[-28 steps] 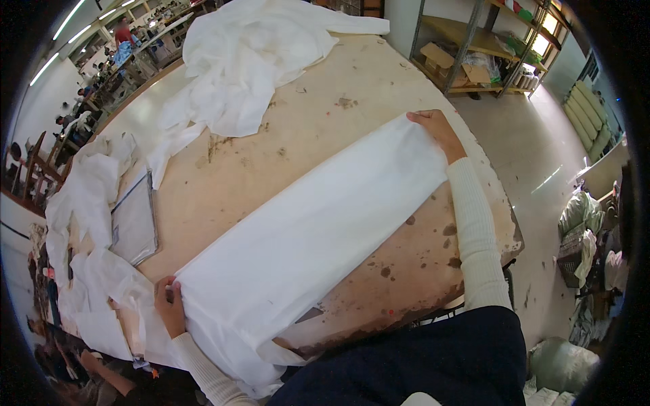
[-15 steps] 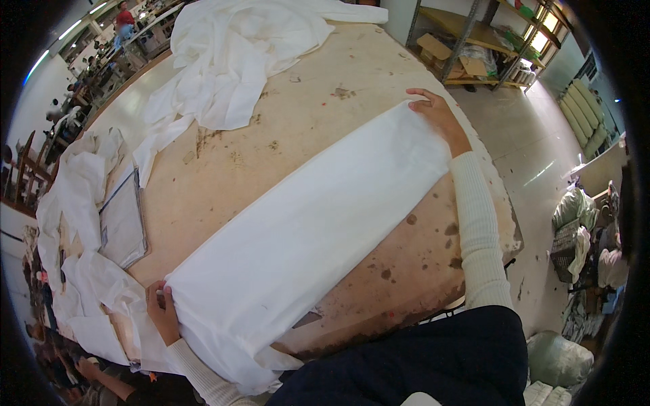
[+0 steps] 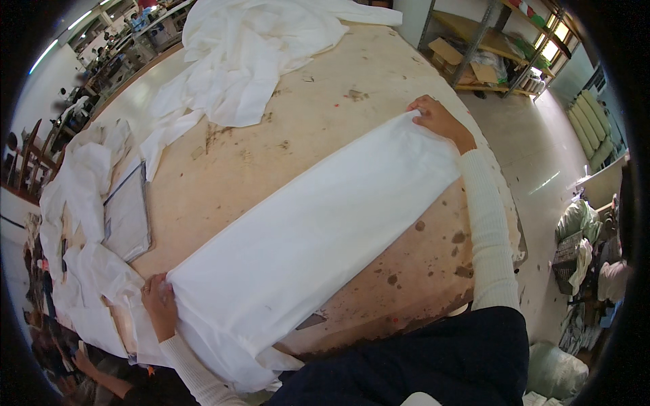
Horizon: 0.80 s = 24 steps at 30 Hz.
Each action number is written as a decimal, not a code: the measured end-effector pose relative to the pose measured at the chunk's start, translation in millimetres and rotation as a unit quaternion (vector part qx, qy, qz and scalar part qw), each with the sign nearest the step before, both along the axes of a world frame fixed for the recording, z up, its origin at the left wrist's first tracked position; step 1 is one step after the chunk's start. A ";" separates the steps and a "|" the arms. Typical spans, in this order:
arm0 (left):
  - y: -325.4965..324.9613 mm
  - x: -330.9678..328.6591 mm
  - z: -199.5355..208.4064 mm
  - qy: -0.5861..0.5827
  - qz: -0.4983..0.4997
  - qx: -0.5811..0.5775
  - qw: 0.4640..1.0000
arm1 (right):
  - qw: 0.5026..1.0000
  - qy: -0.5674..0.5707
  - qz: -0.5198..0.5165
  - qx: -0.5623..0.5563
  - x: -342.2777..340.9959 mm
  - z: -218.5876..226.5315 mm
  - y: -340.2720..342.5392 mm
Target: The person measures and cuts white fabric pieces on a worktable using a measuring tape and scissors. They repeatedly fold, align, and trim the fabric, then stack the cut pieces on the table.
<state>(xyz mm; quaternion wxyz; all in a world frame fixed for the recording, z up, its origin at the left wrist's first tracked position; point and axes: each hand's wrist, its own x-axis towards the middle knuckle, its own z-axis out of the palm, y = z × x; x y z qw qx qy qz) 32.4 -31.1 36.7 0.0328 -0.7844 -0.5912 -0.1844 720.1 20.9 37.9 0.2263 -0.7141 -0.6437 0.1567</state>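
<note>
Our left hand [image 3: 160, 306], lower left: pinching white cloth [image 3: 305, 233] | our right hand [image 3: 439, 122], upper right: pinching it too | we grip both ends, seemingly so it lies straight

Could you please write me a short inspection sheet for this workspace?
Surface: pale table, dark stains, many near its right and near edges.
Job's things: white strip of cloth, laid slantwise, rumpled at its near end.
Clutter: far cloth, heaped; left cloth, crumpled; grey packet, flat, beside the left cloth.
Left grip: at the strip's left corner; pinch unclear.
Right grip: at its far right corner, seemingly pinching.
Cables: none can be made out for certain.
Surroundings: shelves with an open carton, upper right; basket, right; another person's arm, lower left.
</note>
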 end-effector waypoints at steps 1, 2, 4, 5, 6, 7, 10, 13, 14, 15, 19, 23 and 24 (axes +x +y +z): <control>2.4 -2.8 2.7 -0.042 -0.011 -0.036 0.998 | 1.000 -0.014 -0.014 -0.009 -0.6 1.6 1.3; 3.0 -6.9 5.2 -0.083 -0.021 -0.071 0.994 | 1.000 0.024 -0.001 0.006 -2.8 4.3 0.2; -0.8 -13.0 11.2 -0.149 0.034 -0.112 0.982 | 0.994 0.102 0.024 0.035 -4.1 11.8 -7.3; -0.5 -14.2 13.9 -0.181 0.058 -0.133 0.973 | 0.987 0.147 0.022 0.058 -1.8 16.1 -13.2; 0.5 -20.8 13.5 -0.215 0.053 -0.122 0.968 | 0.978 0.191 0.020 0.082 0.5 20.6 -19.6; 1.5 -31.3 11.0 -0.249 0.047 -0.111 0.961 | 0.966 0.234 0.018 0.105 2.6 25.0 -26.7; -3.3 -36.9 16.0 -0.330 0.034 -0.096 0.938 | 0.932 0.257 -0.088 0.242 -11.5 45.2 -58.3; -18.6 -41.1 34.5 -0.336 0.016 -0.048 0.940 | 0.872 0.191 -0.210 0.398 -39.0 62.9 -101.5; -26.2 -45.8 50.0 -0.313 0.013 -0.009 0.950 | 0.856 0.052 -0.211 0.469 -28.0 63.2 -120.0; -33.4 -54.7 59.3 -0.294 0.011 0.032 0.955 | 0.818 -0.092 -0.202 0.531 -12.7 65.0 -141.7; -42.0 -58.1 111.2 -0.278 -0.025 0.052 0.959 | 0.839 0.084 -0.287 0.455 -32.2 115.5 -224.9; -14.5 5.1 87.4 -0.272 -0.126 0.007 0.954 | 0.910 -0.047 -0.287 0.294 1.6 81.7 -246.4; -16.9 21.1 88.3 -0.228 -0.119 -0.040 0.965 | 0.915 -0.039 -0.280 0.289 13.2 52.4 -243.7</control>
